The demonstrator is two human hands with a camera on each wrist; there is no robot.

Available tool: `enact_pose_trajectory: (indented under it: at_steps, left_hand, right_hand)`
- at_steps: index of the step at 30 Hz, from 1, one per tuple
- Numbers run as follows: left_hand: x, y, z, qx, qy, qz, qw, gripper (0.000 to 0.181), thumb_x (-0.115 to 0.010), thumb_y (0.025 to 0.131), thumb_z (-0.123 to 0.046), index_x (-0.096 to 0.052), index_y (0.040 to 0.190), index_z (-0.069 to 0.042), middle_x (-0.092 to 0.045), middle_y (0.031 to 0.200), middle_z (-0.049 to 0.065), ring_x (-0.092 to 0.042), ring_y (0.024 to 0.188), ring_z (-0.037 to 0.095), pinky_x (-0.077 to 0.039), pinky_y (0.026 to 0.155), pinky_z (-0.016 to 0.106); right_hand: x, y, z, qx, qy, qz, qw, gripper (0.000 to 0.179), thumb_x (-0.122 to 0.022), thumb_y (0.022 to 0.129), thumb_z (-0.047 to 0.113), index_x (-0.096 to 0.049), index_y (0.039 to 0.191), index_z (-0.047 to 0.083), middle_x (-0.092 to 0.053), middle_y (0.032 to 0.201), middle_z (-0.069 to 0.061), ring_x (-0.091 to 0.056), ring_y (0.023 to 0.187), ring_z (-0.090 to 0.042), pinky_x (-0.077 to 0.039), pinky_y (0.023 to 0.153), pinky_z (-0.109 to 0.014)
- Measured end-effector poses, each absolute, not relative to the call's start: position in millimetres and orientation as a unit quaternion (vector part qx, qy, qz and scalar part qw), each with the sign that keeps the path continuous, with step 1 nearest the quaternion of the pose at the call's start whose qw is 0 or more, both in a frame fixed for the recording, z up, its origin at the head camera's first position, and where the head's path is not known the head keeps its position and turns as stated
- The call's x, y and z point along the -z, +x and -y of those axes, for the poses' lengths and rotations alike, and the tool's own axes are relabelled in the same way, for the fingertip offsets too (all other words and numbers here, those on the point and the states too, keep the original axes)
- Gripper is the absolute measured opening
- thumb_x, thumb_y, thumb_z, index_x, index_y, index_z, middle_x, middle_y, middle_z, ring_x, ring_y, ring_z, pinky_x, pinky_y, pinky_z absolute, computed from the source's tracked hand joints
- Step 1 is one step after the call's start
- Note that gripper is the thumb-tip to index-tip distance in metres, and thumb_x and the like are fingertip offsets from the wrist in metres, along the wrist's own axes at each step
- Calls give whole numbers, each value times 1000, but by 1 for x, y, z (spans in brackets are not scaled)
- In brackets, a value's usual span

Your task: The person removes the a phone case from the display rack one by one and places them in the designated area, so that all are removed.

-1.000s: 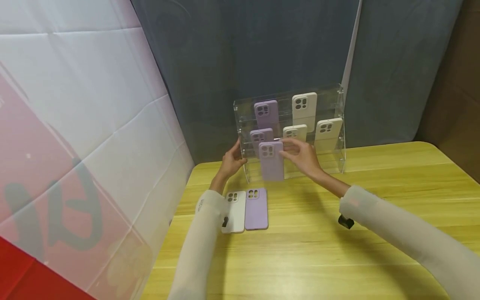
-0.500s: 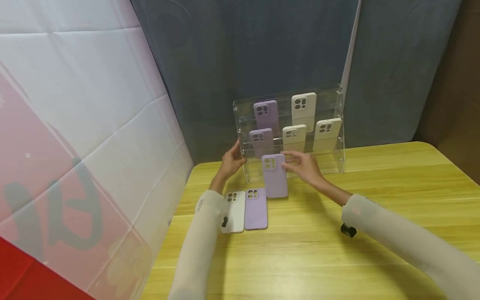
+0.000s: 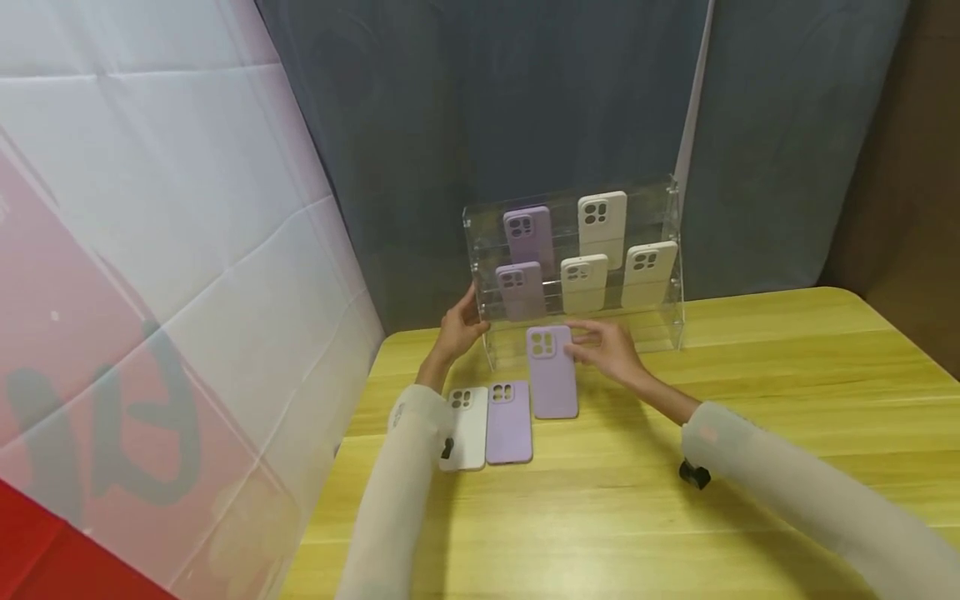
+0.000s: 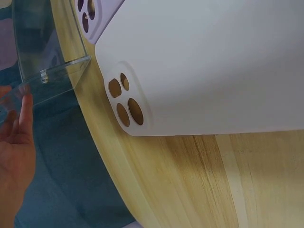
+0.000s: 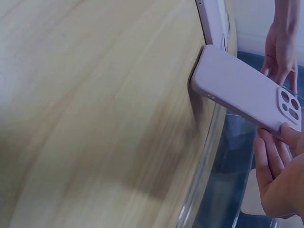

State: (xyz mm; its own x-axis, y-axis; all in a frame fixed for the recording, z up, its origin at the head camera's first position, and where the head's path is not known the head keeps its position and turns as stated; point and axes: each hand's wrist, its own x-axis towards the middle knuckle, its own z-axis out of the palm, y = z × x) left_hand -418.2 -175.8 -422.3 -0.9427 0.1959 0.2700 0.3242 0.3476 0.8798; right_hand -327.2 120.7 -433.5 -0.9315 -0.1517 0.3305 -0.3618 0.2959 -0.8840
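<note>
the right hand (image 3: 609, 352) pinches a lilac case (image 3: 553, 383) by its upper side, leaving the lower end free, tilted just in front of the rack (image 3: 647, 208). the left hand (image 3: 456, 332) grips the rack's left edge, probably to steady it.

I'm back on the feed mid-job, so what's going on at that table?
A person's right hand holds a purple phone case by its upper part, in front of the clear stand. The left hand holds the stand's left side. Two purple cases and three white cases stand in it. Another purple case and a white case lie side by side on the table.
</note>
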Motion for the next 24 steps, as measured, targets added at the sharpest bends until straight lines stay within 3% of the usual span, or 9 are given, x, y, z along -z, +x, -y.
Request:
enact_pose_trajectory:
  at_steps: [6, 13, 20, 24]
  left_hand:
    - [424, -418, 176, 545, -168, 819, 65, 92, -65, 90, 17, -27, 165, -21, -49, 153, 24, -56, 135, 39, -54, 108, 45]
    - [425, -419, 175, 541, -174, 820, 68, 90, -64, 91, 17, -26, 165, -19, -47, 154, 24, -55, 136, 40, -53, 108, 47]
    - [424, -418, 175, 546, -167, 818, 63, 90, -64, 91, 17, -27, 165, -19, -49, 153, 25, -57, 134, 40, -55, 105, 45]
    - [424, -418, 175, 547, -168, 817, 64, 90, -64, 90, 18, -27, 165, -18, -49, 152, 26, -57, 134, 41, -55, 105, 46]
  right_hand:
    - [442, -324, -119, -589, 142, 794, 58, 53, -78, 88, -4, -62, 138, -3, -70, 119, -30, -77, 91, -38, -65, 80, -50]
    - [449, -323, -119, -584, 149, 797, 39, 54, -75, 91, -3, -58, 142, -5, -68, 124, -32, -75, 100, -42, -65, 83, -47]
    - [457, -321, -121, -576, 152, 803, 26, 54, -75, 92, 0, -57, 143, -4, -68, 125, -30, -75, 99, -39, -66, 77, -32]
    - [462, -320, -121, -570, 140, 809, 12, 54, -75, 92, 0, -57, 143, -5, -68, 125, -30, -76, 95, -36, -66, 77, -37]
